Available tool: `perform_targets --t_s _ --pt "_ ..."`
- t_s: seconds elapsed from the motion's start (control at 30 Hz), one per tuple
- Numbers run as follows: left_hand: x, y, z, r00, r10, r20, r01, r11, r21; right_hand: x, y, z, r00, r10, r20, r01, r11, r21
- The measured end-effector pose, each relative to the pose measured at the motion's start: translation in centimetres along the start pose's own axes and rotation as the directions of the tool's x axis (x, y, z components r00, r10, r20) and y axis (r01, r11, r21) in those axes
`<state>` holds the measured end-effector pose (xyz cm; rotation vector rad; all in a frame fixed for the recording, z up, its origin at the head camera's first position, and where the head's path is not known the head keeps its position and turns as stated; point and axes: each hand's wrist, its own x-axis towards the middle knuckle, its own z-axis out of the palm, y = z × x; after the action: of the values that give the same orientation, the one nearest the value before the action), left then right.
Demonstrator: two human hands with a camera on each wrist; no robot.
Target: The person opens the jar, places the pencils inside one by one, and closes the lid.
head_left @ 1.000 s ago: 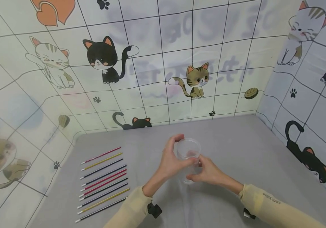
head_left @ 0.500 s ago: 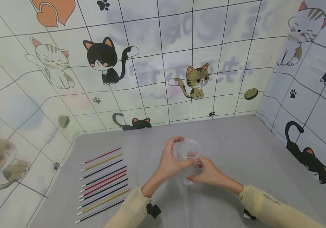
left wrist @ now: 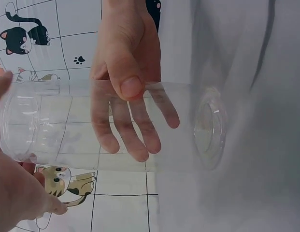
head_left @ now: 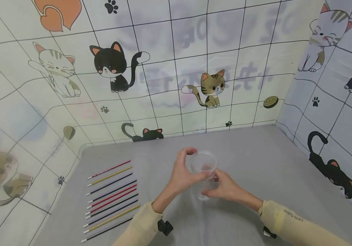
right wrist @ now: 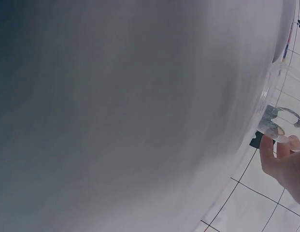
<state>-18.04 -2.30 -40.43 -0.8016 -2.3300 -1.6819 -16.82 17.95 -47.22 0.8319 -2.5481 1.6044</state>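
Clear plastic cup (head_left: 203, 163), rim up, and both hands are on it, roughly midway between the left and right edges of the grey table (head_left: 249, 150)! The left hand (head_left: 182, 176) curls round it near the rim, while the right hand (head_left: 226, 186) grips lower down, thumb on one side, fingers showing through the see-through wall in the left wrist view. Is the base touching the table? Can't tell from here. Over towards the left edge, ten pencils (head_left: 112, 196) lie in a row, white ends facing that edge, the nearest partly hidden by the pale yellow left sleeve (head_left: 140, 225). Along the back edge, a wall (head_left: 163, 41) carries printed cartoon cats (head_left: 110, 65).
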Motion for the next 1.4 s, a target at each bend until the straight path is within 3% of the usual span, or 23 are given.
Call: perform_targets --t_s 0.23,0.5,0.67,0.97,1.23,1.4 --pt "0.05 -0.10 -0.38 0.994 0.101 0.036 -0.100 0.994 -0.037 0.00 0.03 0.03 1.000 -0.004 0.001 0.004 1.000 0.005" --pt "0.08 0.09 -0.43 0.999 0.023 0.039 -0.021 0.999 -0.048 -0.03 0.00 0.02 1.000 0.006 0.008 -0.006 1.000 0.013" --pt "0.03 0.18 -0.44 0.996 0.040 0.079 -0.033 0.996 -0.088 -0.03 -0.01 0.00 1.000 0.006 0.002 -0.006 1.000 0.022" --pt "-0.03 0.32 -0.14 1.000 -0.003 0.003 0.004 0.999 -0.038 0.01 0.10 0.05 1.000 0.006 0.004 -0.007 1.000 0.028" --pt "0.08 0.40 -0.16 0.995 0.101 0.019 -0.099 0.992 -0.079 0.00 0.16 0.06 1.000 0.006 -0.001 -0.006 1.000 0.021" --pt "0.02 0.47 -0.08 0.999 0.054 0.000 -0.054 0.999 -0.003 -0.06 0.15 0.03 1.000 0.014 0.001 -0.014 1.000 0.016"
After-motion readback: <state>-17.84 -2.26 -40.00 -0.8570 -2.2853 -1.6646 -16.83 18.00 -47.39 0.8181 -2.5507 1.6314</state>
